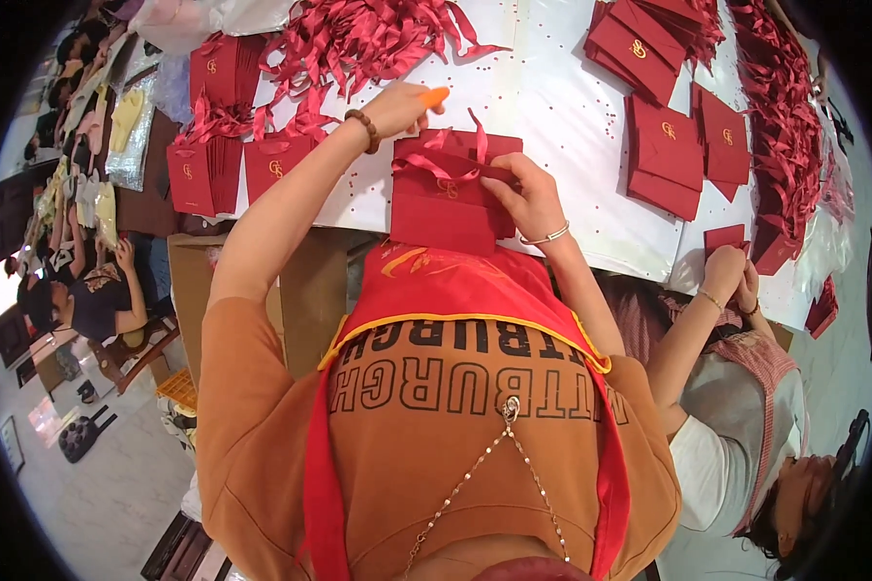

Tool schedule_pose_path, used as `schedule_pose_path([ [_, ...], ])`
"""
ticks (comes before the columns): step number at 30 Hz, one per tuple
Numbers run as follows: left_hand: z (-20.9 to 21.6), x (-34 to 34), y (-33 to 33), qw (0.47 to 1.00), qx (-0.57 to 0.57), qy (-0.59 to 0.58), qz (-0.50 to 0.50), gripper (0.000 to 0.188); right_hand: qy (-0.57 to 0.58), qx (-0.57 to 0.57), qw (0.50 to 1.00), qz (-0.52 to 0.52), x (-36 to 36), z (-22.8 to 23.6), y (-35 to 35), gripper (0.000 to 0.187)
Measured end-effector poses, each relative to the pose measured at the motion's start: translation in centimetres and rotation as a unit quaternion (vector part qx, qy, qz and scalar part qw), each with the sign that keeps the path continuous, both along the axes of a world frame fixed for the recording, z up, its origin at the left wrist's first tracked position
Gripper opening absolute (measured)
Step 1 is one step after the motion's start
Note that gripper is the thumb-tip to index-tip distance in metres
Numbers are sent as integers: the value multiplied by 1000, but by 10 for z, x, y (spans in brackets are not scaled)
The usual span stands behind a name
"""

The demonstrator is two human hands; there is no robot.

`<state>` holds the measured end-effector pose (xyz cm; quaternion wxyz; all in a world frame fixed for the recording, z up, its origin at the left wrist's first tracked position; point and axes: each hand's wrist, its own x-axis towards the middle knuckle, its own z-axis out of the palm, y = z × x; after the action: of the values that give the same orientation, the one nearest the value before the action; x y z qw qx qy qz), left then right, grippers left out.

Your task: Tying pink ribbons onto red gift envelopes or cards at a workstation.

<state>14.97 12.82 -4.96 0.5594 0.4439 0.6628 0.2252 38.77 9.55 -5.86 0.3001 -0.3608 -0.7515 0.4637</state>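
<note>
My right hand [533, 198] pinches the upper right edge of a dark red paper gift bag [446, 215] with a gold emblem, in front of my waist. A red ribbon [440, 165] loops over the bag's top, and a ribbon end stands up behind it. My left hand [402, 108] is raised above and left of the bag, its index finger stretched out and the other fingers bent. At that fingertip sits an orange cover [434, 97], apparently a finger cot. No ribbon or bag shows in the left hand.
A heap of red ribbons [358, 44] lies beyond my left hand. Stacked red bags [192, 179] stand at the left, more bags [665, 155] at the right. Red dots speckle the white tabletop [543, 107]. A co-worker's hands [731, 276] handle a red piece at the right.
</note>
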Motion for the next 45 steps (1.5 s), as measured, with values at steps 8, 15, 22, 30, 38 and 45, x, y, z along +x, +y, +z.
schedule_pose_path([
  [8,4,8,-13,984,63,-152,-73,17,10,-21,999,23,-2,1,3,18],
  [15,4,29,-11,989,7,-59,-134,15,-15,45,999,25,-8,5,2,21],
  [22,10,23,-7,995,92,-4,-43,10,60,-157,986,2,-13,1,-15,32],
  [30,-2,-8,-9,857,41,-513,38,37,249,-335,909,20,-4,0,-13,34],
  [38,-6,56,-81,783,21,-610,121,35,233,-179,956,-10,-13,12,2,31],
  [45,-20,45,-61,913,66,-224,334,22,306,-369,868,-129,10,-8,21,45],
])
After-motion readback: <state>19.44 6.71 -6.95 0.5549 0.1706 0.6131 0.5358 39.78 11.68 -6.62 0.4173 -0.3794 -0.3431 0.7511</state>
